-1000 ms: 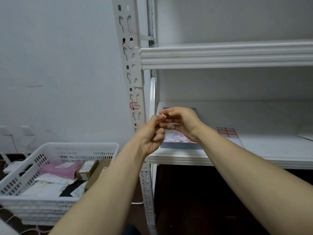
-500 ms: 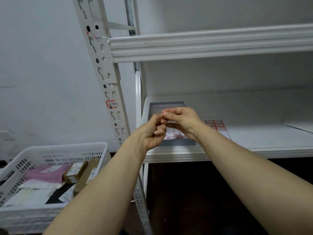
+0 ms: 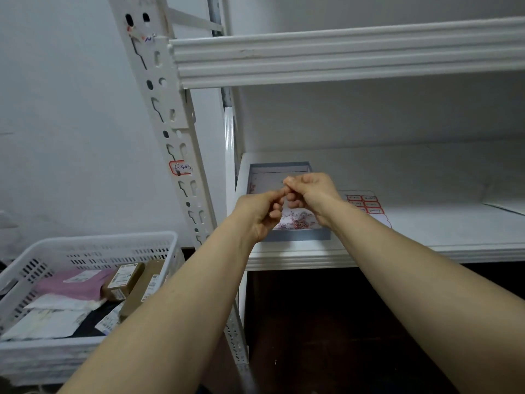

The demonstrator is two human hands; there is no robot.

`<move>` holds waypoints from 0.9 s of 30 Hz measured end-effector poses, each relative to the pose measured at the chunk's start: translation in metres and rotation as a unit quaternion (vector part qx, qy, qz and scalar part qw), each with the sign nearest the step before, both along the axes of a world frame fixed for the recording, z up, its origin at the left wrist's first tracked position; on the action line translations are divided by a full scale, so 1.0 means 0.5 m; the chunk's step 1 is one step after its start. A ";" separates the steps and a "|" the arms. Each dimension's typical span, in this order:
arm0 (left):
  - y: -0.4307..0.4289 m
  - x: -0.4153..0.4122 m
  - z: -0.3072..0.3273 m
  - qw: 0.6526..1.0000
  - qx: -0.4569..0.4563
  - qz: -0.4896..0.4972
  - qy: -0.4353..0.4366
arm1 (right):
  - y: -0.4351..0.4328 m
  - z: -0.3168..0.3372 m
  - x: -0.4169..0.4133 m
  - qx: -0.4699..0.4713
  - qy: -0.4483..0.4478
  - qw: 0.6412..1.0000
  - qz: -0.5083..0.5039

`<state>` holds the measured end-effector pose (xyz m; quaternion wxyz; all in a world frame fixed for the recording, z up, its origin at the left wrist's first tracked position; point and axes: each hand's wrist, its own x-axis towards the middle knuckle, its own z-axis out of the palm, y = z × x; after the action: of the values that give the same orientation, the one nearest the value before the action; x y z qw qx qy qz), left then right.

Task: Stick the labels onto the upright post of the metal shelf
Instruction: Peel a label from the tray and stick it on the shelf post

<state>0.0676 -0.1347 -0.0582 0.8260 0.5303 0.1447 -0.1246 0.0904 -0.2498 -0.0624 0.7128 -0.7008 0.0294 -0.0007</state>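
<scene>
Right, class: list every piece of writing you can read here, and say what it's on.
Red-edged label on post: handwriting, illegible.
Scrap higher up post: blue marks, illegible.
Label sheet on shelf: too small.
Parcel labels in basket: too small.
None can be quoted.

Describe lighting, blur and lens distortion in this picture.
Head view: light is dim and even, no glare; the wide lens makes the upright post lean and the upper shelf edge slant; deep shadow under the lower shelf; left hand and right hand are slightly soft, so what their fingertips pinch cannot be made out; writing on the stuck label is unreadable.
</scene>
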 end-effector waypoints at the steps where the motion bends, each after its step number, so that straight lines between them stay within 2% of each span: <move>1: 0.000 0.001 0.000 1.000 0.017 0.008 -0.008 | -0.001 -0.001 0.003 -0.001 0.002 1.000 -0.001; 8: 0.000 0.007 -0.009 0.980 0.190 0.008 -0.061 | -0.005 0.000 0.015 -0.063 0.004 0.997 -0.036; 14: 0.002 0.016 -0.015 0.946 0.308 0.002 -0.104 | -0.014 -0.021 0.037 -0.224 -0.006 0.973 -0.050; 20: 0.002 0.012 -0.016 0.927 0.353 0.016 -0.125 | -0.004 -0.007 0.030 -0.420 -0.016 0.907 -0.038; 27: 0.024 -0.023 -0.007 0.921 0.358 0.018 -0.154 | -0.002 0.002 0.007 -0.419 -0.035 0.902 -0.099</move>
<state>0.0562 -0.1229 -0.0615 0.5955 0.8004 0.0599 0.0336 0.0940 -0.2506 -0.0612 0.3506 -0.9276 0.0710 -0.1078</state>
